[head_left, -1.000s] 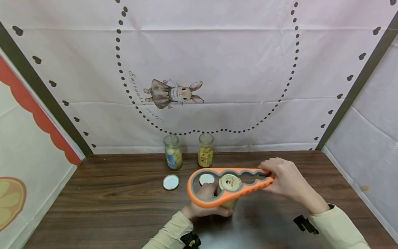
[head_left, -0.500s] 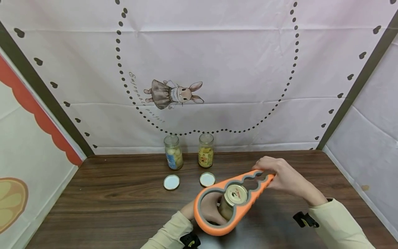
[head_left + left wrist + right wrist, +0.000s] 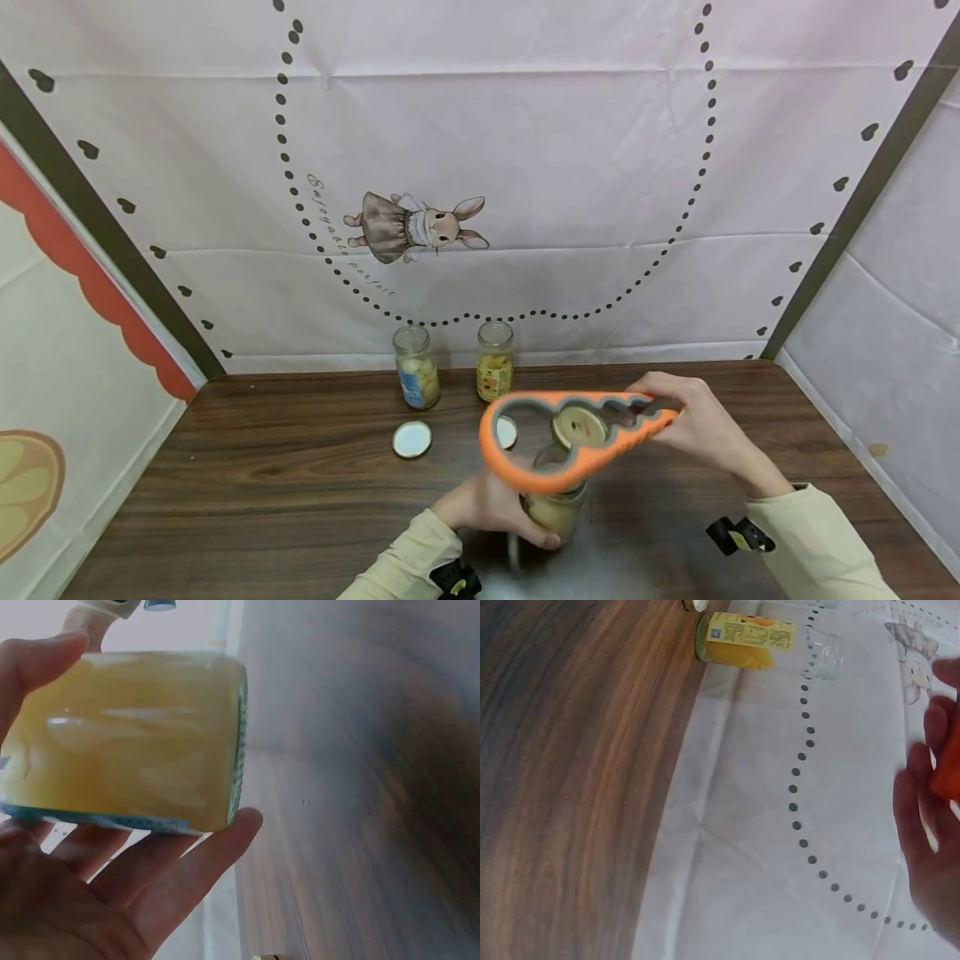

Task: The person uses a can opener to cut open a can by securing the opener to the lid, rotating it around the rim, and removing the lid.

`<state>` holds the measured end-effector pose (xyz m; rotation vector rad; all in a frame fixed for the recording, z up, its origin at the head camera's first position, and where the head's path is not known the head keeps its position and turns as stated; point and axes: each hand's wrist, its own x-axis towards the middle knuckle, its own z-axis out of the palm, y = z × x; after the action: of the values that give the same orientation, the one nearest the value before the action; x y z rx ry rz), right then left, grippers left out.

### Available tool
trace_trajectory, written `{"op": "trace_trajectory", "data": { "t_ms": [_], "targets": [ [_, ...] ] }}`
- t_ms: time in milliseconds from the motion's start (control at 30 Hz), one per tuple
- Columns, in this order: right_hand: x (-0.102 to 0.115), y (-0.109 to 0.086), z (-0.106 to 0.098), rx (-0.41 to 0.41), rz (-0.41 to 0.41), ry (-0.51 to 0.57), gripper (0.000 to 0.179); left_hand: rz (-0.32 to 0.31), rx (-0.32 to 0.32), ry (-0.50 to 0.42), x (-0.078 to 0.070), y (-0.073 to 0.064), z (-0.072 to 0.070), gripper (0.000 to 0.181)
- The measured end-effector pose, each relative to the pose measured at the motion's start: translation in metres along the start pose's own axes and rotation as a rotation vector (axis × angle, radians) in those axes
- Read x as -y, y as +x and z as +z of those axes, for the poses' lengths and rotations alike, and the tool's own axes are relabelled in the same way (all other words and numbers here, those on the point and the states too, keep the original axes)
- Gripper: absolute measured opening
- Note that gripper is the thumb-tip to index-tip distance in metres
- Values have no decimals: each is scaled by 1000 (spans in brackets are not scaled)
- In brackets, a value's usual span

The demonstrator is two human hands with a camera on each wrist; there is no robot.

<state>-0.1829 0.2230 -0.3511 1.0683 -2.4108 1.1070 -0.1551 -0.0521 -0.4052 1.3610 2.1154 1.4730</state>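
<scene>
In the head view my left hand (image 3: pixel 498 510) grips a glass jar (image 3: pixel 551 512) with pale yellow contents. Its thumb and fingers lie round the glass, and the left wrist view shows the jar (image 3: pixel 135 742) filled with cloudy yellow liquid. Over the jar, my right hand (image 3: pixel 693 421) squeezes the handles of an orange and grey jar opener (image 3: pixel 525 479). A gold lid (image 3: pixel 580 427) sits within the opener's grey notches, apart from the jar's mouth. In the right wrist view only part of the right hand (image 3: pixel 930 832) and the opener's orange handle (image 3: pixel 949 769) show.
Two lidless jars stand at the table's back edge: one with a blue label (image 3: pixel 417 371), one with a yellow label (image 3: pixel 495 367). In front of them lie two lids, a left one (image 3: pixel 412 439) and a right one (image 3: pixel 507 432), partly behind the opener. A patterned cloth (image 3: pixel 570 167) hangs behind.
The opener swung toward me with the lid and jar, then back up and away. The gold lid has come off the jar and lifted with the opener; the left hand keeps the jar.
</scene>
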Motion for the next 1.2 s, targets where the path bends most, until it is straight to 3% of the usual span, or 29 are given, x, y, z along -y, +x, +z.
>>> {"op": "trace_trajectory", "data": {
  "t_ms": [33,67,167,367,533,833,1033,1200],
  "targets": [
    [0,-1,0,-28,50,-6,34,-76,-33,-12,3,-6,0,67],
    [0,-2,-1,-58,98,-11,32,-154,-51,43,5,-12,0,57],
    [1,-4,-2,-134,233,-19,25,-222,-82,72,7,-15,-1,50],
    [0,-7,-4,-249,374,-110,23,-260,-124,83,9,-14,0,47],
    [-1,-12,-7,-297,479,-169,22,-291,-199,95,10,-10,1,47],
    [0,-26,-20,-314,719,-76,30,-322,-282,120,12,8,0,51],
    [-1,-34,-23,-331,790,-23,34,-344,-319,123,19,21,-4,56],
    [-2,-38,-21,-332,815,-59,34,-385,-364,132,26,34,-8,59]
  ]
}}
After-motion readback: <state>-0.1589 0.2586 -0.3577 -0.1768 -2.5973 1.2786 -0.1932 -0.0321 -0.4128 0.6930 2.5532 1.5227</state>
